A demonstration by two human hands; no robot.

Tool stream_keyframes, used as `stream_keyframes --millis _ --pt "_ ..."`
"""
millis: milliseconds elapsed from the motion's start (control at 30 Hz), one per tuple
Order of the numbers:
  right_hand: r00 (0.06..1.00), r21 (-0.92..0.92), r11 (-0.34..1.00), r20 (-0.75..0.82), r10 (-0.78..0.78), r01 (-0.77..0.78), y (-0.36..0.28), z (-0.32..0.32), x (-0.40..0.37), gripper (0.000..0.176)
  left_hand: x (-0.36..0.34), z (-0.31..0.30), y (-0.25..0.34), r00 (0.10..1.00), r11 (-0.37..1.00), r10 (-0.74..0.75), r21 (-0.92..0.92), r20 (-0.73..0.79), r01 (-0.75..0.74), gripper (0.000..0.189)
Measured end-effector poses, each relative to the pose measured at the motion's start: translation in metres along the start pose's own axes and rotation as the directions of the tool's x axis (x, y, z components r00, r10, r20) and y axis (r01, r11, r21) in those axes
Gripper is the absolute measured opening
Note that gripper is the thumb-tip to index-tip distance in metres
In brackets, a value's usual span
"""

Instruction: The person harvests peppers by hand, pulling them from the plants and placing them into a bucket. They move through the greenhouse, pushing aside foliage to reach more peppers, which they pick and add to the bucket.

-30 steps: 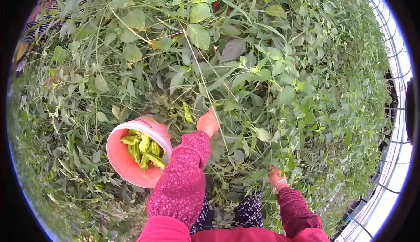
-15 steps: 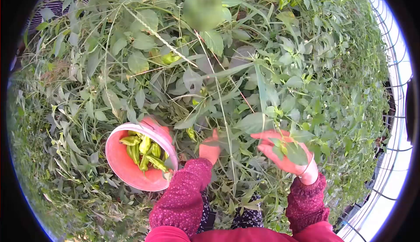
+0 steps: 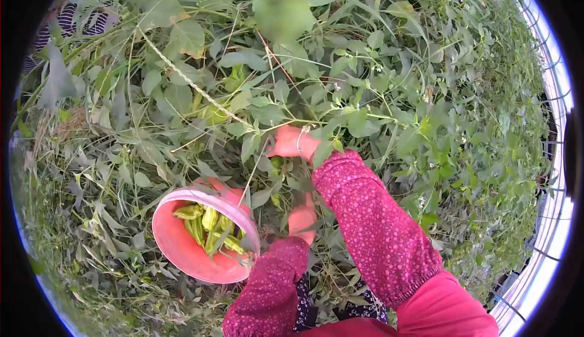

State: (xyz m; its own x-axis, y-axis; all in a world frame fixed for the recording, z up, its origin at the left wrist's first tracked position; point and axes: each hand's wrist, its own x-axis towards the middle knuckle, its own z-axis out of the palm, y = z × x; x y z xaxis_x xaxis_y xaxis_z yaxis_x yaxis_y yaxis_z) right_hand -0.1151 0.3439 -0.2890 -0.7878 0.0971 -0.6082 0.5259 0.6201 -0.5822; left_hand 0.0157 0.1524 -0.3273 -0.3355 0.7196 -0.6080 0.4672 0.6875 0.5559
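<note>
My right hand (image 3: 286, 142), with a bracelet at the wrist, reaches across into the pepper plants in the middle. Leaves cover its fingertips, so what they touch is hidden. Lower down, my left hand (image 3: 302, 218) is among stems just right of the bucket; its fingers are blurred and partly behind foliage. A green pepper (image 3: 277, 200) hangs between the leaves close to my left hand. The pinkish-red bucket (image 3: 173, 255) leans on its side at the left, its mouth tilted toward me. Inside it lie several light green peppers (image 3: 210, 220).
Dense weeds and pepper leaves (image 3: 389, 124) surround both hands. A long dry stalk (image 3: 182, 76) crosses the upper left. Striped cloth (image 3: 73, 23) shows at the top left edge. Along the right runs a pale sheet wall with curved ribs (image 3: 556, 215).
My right hand has swung left and forward from the right-hand leaves, where its fingers were spread. My left hand has shifted slightly. Bucket and plants appear a little lower in view.
</note>
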Motion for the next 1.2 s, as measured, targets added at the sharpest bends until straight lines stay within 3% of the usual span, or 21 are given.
stream_keyframes --millis 100,167,300,333,400,500,533,600,633,667,700,733,767,833,900,933,967,1000,1067,1133,1200 --pt "0.998 -0.101 0.995 0.069 -0.013 0.020 -0.008 -0.014 -0.008 0.054 0.000 0.015 -0.005 0.999 1.000 -0.014 0.026 -0.037 0.015 0.020" --pt "0.993 -0.175 0.984 0.105 0.060 -0.041 -0.025 -0.035 -0.025 0.052 0.008 0.048 -0.026 0.993 0.998 -0.039 -0.053 -0.115 0.033 0.017" --pt "0.975 -0.133 0.989 0.202 0.097 -0.070 -0.041 -0.009 -0.034 0.045 -0.011 0.030 -0.014 0.977 0.947 -0.006 -0.314 -0.213 -0.063 0.016" --pt "0.969 -0.112 0.991 0.230 0.092 -0.068 -0.041 0.003 -0.036 0.050 -0.011 0.025 -0.014 0.993 0.979 0.017 -0.198 -0.118 -0.041 0.018" --pt "0.979 -0.166 0.979 0.186 -0.089 0.120 -0.022 0.027 -0.050 0.052 -0.015 0.015 -0.018 0.996 0.999 0.027 0.040 0.082 -0.030 0.022" --pt "0.955 -0.238 0.928 0.145 -0.257 0.286 0.004 0.046 -0.070 0.053 -0.023 0.014 -0.022 0.989 0.962 0.137 0.248 -0.060 -0.118 0.032" --pt "0.944 -0.260 0.908 0.137 -0.301 0.327 0.004 0.047 -0.073 0.053 -0.027 0.005 -0.023 0.978 0.958 0.189 0.234 -0.091 -0.164 0.035" --pt "0.954 -0.314 0.909 0.207 -0.217 0.275 0.006 0.047 -0.074 0.053 -0.048 -0.017 -0.018 0.946 0.944 0.287 0.211 -0.149 -0.253 0.040" --pt "0.954 -0.319 0.906 0.200 -0.222 0.278 0.008 0.048 -0.072 0.053 -0.059 -0.030 -0.006 0.977 0.930 0.192 0.334 -0.089 -0.152 0.046" --pt "0.955 -0.322 0.905 0.195 -0.225 0.279 0.014 0.052 -0.070 0.052 -0.073 -0.052 0.004 0.960 0.920 0.272 0.312 -0.067 -0.239 0.044" --pt "0.962 -0.211 0.939 0.065 -0.264 0.272 0.027 0.068 -0.066 0.052 -0.089 -0.079 0.013 0.936 0.903 0.348 0.286 -0.045 -0.321 0.042" --pt "0.953 -0.224 0.928 0.011 -0.304 0.299 0.030 0.070 -0.071 0.043 -0.102 -0.105 0.019 0.908 0.881 0.419 0.258 -0.032 -0.397 0.040" --pt "0.937 -0.237 0.915 -0.041 -0.346 0.327 0.030 0.070 -0.077 0.034 -0.108 -0.134 0.025 0.900 0.917 0.396 -0.030 0.182 -0.397 0.037" --pt "0.928 -0.281 0.896 -0.047 -0.370 0.343 0.028 0.067 -0.081 0.027 -0.105 -0.194 0.030 0.698 0.823 0.480 -0.548 0.532 -0.148 0.032" --pt "0.912 -0.302 0.879 -0.066 -0.406 0.369 0.032 0.071 -0.082 0.034 -0.094 -0.237 0.025 0.780 0.420 0.503 -0.894 0.371 0.155 0.026" --pt "0.904 -0.314 0.872 -0.080 -0.419 0.376 0.034 0.073 -0.083 0.038 -0.079 -0.266 0.023 0.876 0.393 0.395 -0.913 0.277 0.112 0.022" --pt "0.947 -0.407 0.855 0.147 -0.286 0.321 0.025 0.059 -0.086 0.047 -0.054 -0.264 0.010 0.977 0.310 0.203 -0.951 0.059 -0.007 0.021" --pt "0.948 -0.399 0.860 0.124 -0.293 0.318 0.019 0.055 -0.089 0.049 -0.027 -0.265 -0.001 0.995 0.375 -0.045 -0.925 -0.087 -0.064 0.021" --pt "0.949 -0.379 0.871 0.082 -0.304 0.312 0.015 0.056 -0.093 0.053 0.034 -0.249 -0.043 0.963 0.546 -0.206 -0.837 -0.172 -0.033 0.025" --pt "0.952 -0.454 0.837 0.112 -0.285 0.304 0.024 0.065 -0.083 0.046 0.079 -0.209 -0.056 0.924 0.673 -0.135 -0.717 -0.359 -0.180 0.030" --pt "0.937 -0.460 0.823 0.070 -0.341 0.333 0.035 0.072 -0.080 0.039 0.105 -0.174 -0.049 0.961 0.822 -0.031 -0.554 -0.276 -0.132 0.039"
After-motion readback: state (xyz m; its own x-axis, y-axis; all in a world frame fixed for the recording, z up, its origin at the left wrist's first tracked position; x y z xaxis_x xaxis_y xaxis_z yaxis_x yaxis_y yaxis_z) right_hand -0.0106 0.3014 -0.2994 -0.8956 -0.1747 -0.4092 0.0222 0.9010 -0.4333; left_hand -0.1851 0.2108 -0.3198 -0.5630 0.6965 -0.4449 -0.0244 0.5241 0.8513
